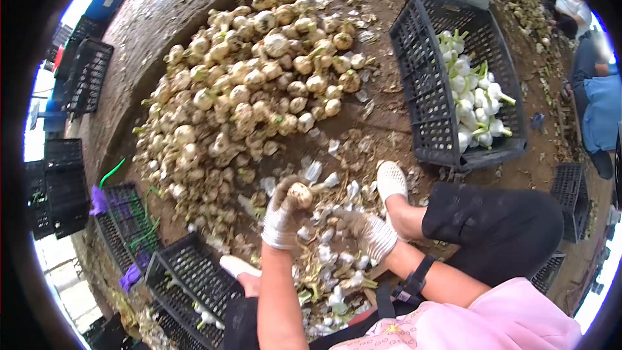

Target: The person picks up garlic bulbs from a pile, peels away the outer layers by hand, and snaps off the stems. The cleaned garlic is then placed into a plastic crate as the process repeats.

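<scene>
My left hand (282, 215), in a soiled white-and-grey work glove, is closed around a garlic bulb (300, 195) with its stem pointing right. To the right, my right hand (370, 233) wears a similar striped glove. Its fingers are bent together and point toward the left hand; what they hold, if anything, I cannot make out. Beyond both hands lies a big heap of unpeeled garlic bulbs (240, 94), brownish with dry skins. Below and between the hands, peeled skins and stem scraps (330, 256) cover the ground.
A black plastic crate (421, 78) at the right holds cleaned white garlic bulbs (476, 100). Another black crate (194, 272) with a few bulbs stands by my left foot. More crates (61, 181) line the left side. Other people (599, 110) sit at the far right near another garlic heap (518, 3).
</scene>
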Demonstrator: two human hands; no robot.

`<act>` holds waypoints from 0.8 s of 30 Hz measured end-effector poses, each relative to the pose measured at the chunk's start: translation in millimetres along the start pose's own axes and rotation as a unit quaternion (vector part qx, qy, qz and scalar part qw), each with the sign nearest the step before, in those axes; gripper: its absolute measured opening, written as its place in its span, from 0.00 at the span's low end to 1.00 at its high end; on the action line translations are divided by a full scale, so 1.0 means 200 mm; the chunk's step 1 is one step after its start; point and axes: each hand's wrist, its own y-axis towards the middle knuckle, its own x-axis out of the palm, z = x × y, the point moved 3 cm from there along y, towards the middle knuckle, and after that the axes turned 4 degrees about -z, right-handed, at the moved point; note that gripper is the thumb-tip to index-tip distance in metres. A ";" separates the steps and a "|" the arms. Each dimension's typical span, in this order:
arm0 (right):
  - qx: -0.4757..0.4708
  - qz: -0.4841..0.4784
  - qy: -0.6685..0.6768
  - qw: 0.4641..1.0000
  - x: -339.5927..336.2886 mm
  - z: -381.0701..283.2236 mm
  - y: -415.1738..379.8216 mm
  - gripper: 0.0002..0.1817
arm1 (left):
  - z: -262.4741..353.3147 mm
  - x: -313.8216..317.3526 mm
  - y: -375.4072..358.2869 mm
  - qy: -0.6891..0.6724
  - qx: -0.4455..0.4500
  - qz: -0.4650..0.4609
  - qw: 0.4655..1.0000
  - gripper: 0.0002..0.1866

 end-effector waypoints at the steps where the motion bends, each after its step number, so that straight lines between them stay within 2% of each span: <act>1: 0.019 0.010 0.059 0.998 0.01 0.06 0.00 0.16 | -0.01 0.05 -0.12 -0.049 0.002 0.005 0.999 0.27; 3: 0.034 0.054 0.078 0.995 0.07 0.10 -0.02 0.10 | -0.08 0.13 -0.32 -0.057 -0.006 0.009 0.998 0.25; 5: 0.026 -0.009 0.041 0.999 0.16 0.11 -0.06 0.07 | -0.10 0.20 -0.49 -0.063 0.035 0.015 0.997 0.25; 6: 0.017 -0.004 0.016 1.000 0.20 0.11 -0.09 0.07 | -0.08 0.22 -0.56 -0.078 0.042 0.018 0.996 0.27; 8: 0.006 -0.001 -0.055 0.998 0.30 0.09 -0.15 0.08 | -0.02 0.26 -0.69 0.140 0.086 0.045 0.985 0.29; 9: -0.022 -0.028 -0.130 0.991 0.33 0.08 -0.16 0.10 | 0.02 0.28 -0.75 0.244 0.105 0.062 0.962 0.30; 10: -0.041 -0.045 -0.169 0.984 0.37 0.07 -0.20 0.10 | 0.01 0.31 -0.82 0.274 0.067 0.134 0.950 0.32; 11: -0.059 -0.062 -0.207 0.975 0.43 0.07 -0.24 0.11 | 0.06 0.40 -0.86 0.402 0.107 0.159 0.895 0.33; 13: -0.038 -0.065 -0.199 0.977 0.41 0.13 -0.22 0.11 | 0.05 0.44 -0.93 0.434 0.174 0.181 0.865 0.32; 14: -0.034 -0.082 -0.190 0.978 0.45 0.13 -0.25 0.12 | 0.07 0.46 -0.96 0.582 0.213 0.185 0.763 0.32; 15: -0.030 -0.095 -0.180 0.979 0.48 0.13 -0.28 0.12 | 0.06 0.49 -0.97 0.617 0.249 0.197 0.720 0.30; 17: -0.066 -0.114 -0.182 0.975 0.44 0.16 -0.24 0.13 | 0.03 0.51 -0.98 0.643 0.281 0.194 0.686 0.30; 18: -0.083 -0.123 -0.182 0.972 0.42 0.18 -0.23 0.13 | 0.01 0.50 -0.97 0.640 0.282 0.196 0.688 0.30; 20: -0.026 -0.126 -0.155 0.980 0.41 0.19 -0.23 0.15 | -0.01 0.49 -0.97 0.635 0.281 0.202 0.690 0.30; 22: 0.034 -0.150 -0.106 0.982 0.40 0.20 -0.22 0.18 | 0.02 0.51 -0.98 0.676 0.285 0.194 0.651 0.31; 23: 0.035 -0.154 -0.095 0.983 0.40 0.20 -0.23 0.19 | 0.03 0.51 -0.98 0.695 0.286 0.190 0.632 0.31; 24: 0.038 -0.158 -0.084 0.983 0.41 0.19 -0.24 0.19 | 0.03 0.50 -0.99 0.693 0.279 0.189 0.637 0.31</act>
